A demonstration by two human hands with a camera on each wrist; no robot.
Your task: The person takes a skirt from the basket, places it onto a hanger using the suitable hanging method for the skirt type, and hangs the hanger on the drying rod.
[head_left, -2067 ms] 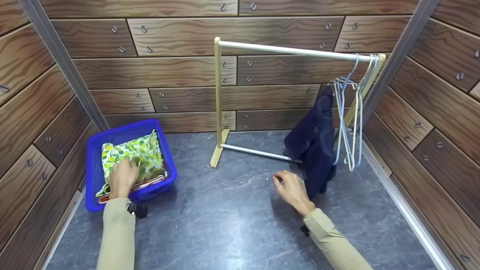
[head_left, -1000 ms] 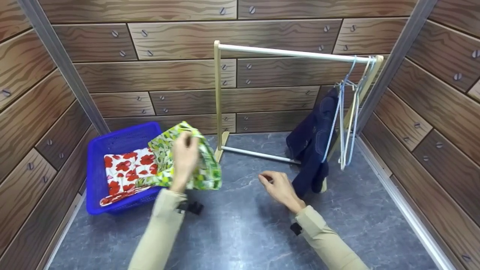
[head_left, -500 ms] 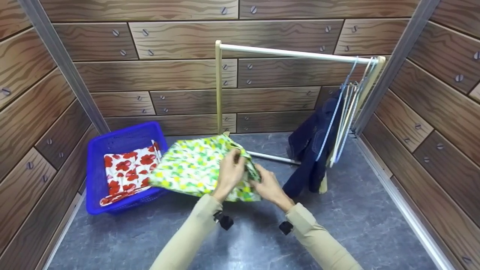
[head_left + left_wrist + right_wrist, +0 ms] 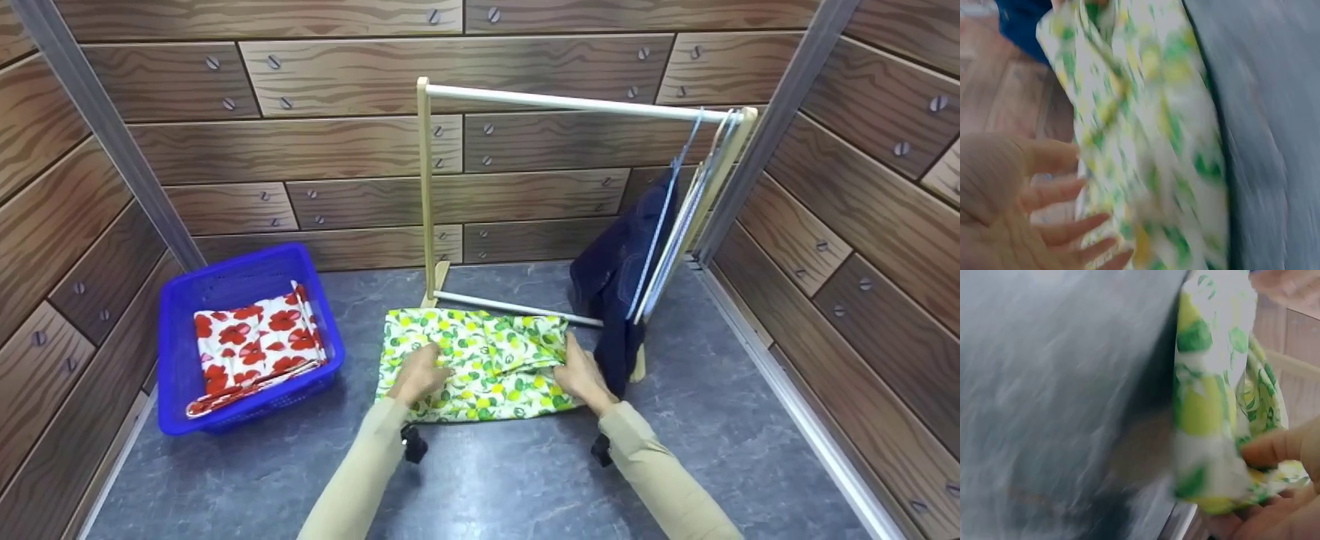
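A folded lemon-print cloth [image 4: 487, 386], white with yellow fruit and green leaves, lies spread low over the floor in the head view, in front of the rack. My left hand [image 4: 420, 373] is over its left part; the left wrist view shows that hand's fingers [image 4: 1067, 197] straight and spread beside the fabric, blurred. My right hand [image 4: 583, 371] holds the cloth's right end. In the right wrist view, the thumb lies on the fabric with the other fingers under the edge, and a fold gapes beside the thumb.
A blue basket [image 4: 174, 360] at left holds a folded white cloth with red flowers [image 4: 251, 341]. Behind stands a clothes rack [image 4: 555, 99] with several wire hangers [image 4: 667, 240] and a dark denim garment [image 4: 626, 259] at its right end. Wood-patterned walls enclose the grey floor [image 4: 480, 480].
My left hand has lifted the lemon-print cloth out of the basket and carried it right to the middle. The right hand has taken its right end, and the cloth now lies flatter and lower.
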